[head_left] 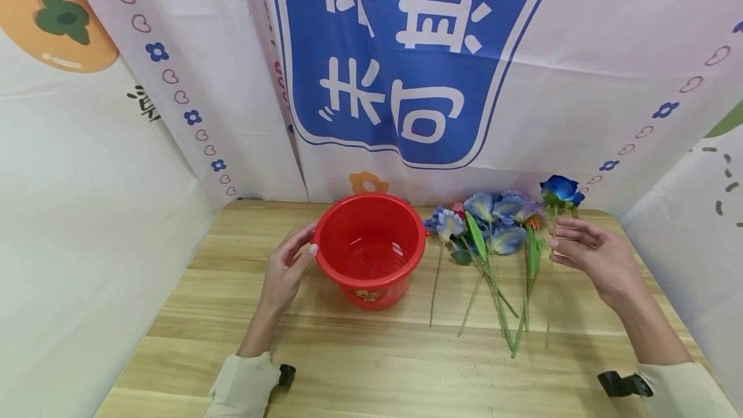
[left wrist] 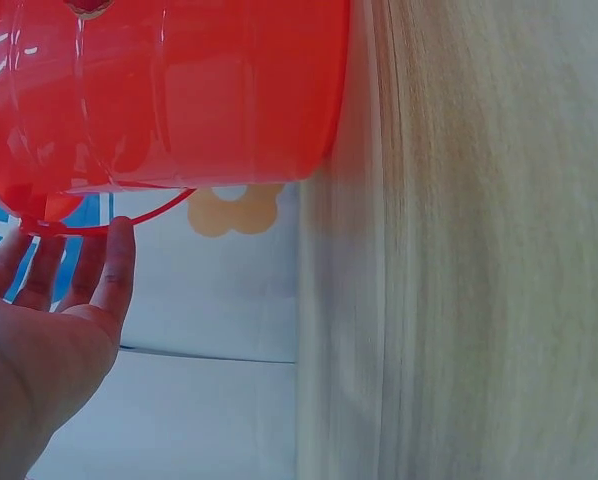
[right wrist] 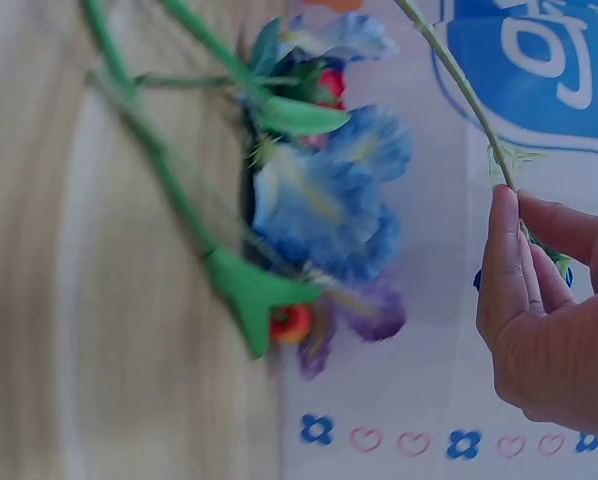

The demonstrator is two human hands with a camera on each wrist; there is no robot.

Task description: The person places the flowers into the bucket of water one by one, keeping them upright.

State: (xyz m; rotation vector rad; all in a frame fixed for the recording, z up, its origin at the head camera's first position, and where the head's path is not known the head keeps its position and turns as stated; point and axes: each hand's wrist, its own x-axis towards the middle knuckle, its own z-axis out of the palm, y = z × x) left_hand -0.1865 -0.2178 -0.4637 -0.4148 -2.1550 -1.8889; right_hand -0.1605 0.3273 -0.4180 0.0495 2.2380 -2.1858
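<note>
A red plastic bucket (head_left: 371, 295) stands upright on the wooden table, its inside showing no flowers. My left hand (head_left: 284, 269) is at its left side, with fairly straight fingers touching the rim and the thin red handle (left wrist: 164, 208); the thumb is mostly hidden in the left wrist view. On the right, my right hand (head_left: 598, 260) pinches the green stem (right wrist: 459, 80) of a blue artificial rose (head_left: 561, 191), held upright above the table. In the right wrist view the bloom is largely hidden behind the fingers.
Several artificial flowers, including blue irises (head_left: 504, 237), lie between bucket and right hand, stems towards me. An orange-red flower (right wrist: 291, 322) and a purple one (right wrist: 374, 312) are among them. A printed cloth (head_left: 580, 102) hangs behind the table (head_left: 348, 366).
</note>
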